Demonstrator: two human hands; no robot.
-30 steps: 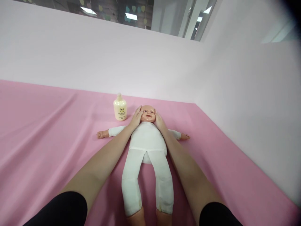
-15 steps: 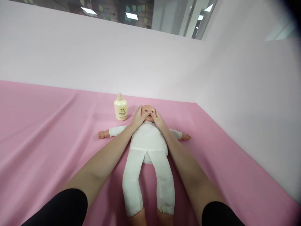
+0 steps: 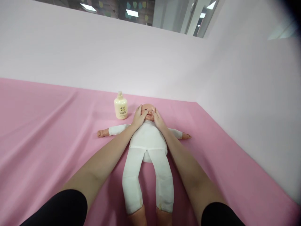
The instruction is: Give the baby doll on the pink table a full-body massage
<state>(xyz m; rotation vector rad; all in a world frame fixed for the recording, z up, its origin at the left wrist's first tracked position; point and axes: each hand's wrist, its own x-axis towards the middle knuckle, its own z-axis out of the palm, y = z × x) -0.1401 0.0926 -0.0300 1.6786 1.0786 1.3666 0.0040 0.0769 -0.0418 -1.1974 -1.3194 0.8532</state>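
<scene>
Doll (image 3: 148, 138) lies face up on the pink sheet (image 3: 47, 125), head towards the far edge, beside a cream bottle (image 3: 120, 109). Left hand (image 3: 138, 116) and right hand (image 3: 158, 119) rest open-palmed on its cheeks, gripping nothing. Light, even pressure on both sides seems best.

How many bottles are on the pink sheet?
1. A cream lotion bottle stands upright on the pink sheet, just left of the doll, near the left hand. None seems hidden.
</scene>
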